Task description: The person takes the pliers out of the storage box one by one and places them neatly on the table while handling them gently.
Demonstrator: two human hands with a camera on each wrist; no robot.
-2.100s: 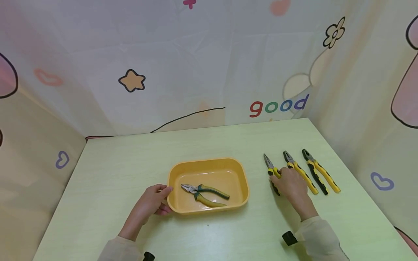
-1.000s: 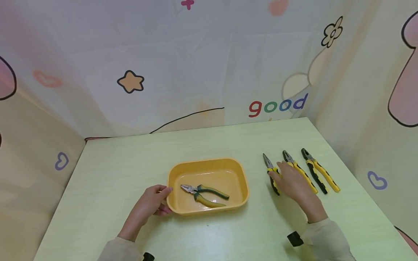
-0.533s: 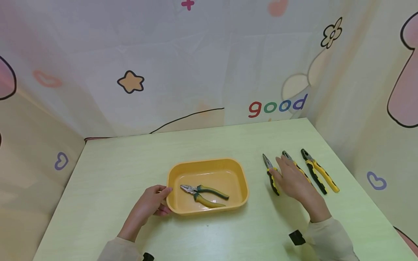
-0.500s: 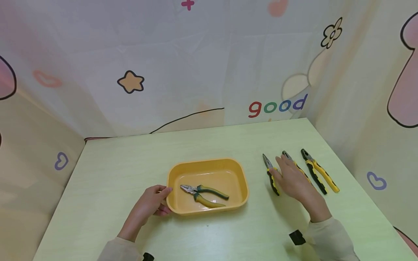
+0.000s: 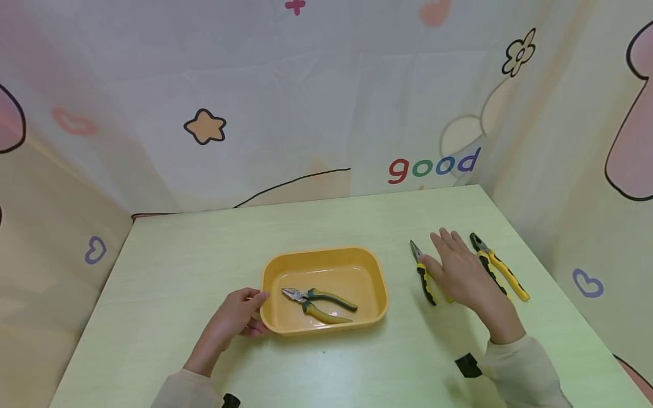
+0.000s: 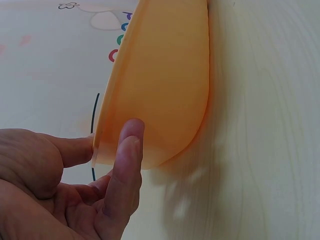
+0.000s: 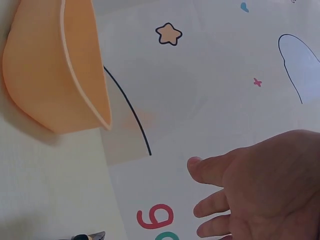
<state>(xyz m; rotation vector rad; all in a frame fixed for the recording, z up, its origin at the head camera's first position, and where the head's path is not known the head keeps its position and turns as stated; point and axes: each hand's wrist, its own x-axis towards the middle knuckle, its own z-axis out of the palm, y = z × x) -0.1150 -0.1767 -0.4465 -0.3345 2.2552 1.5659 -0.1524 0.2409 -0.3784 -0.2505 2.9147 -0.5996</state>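
At the yellow tray's (image 5: 326, 267) left end, my left hand (image 5: 236, 317) pinches the rim, thumb at the edge. In the left wrist view its fingers (image 6: 127, 170) lie against the outer wall. Combination pliers (image 5: 331, 299) with green and yellow handles lie spread inside the tray. My right hand (image 5: 461, 275) is held palm down with straight fingers over the row of pliers, holding nothing. Beside its thumb lie needle-nose pliers (image 5: 424, 280), partly covered. The middle pliers are almost wholly hidden beneath the hand. Black and yellow pliers (image 5: 508, 276) lie to its right.
A pale green table (image 5: 204, 243) carries everything. A printed cloth (image 5: 285, 113) with a star and coloured letters stands behind it, and cloth also hangs at both sides. A black band piece (image 5: 467, 365) sits at the right sleeve.
My right hand, fingers curled at the needle-nose pliers at first, has straightened, lifted away and shifted forward and right, now covering the middle pliers. The left hand and tray stay put.
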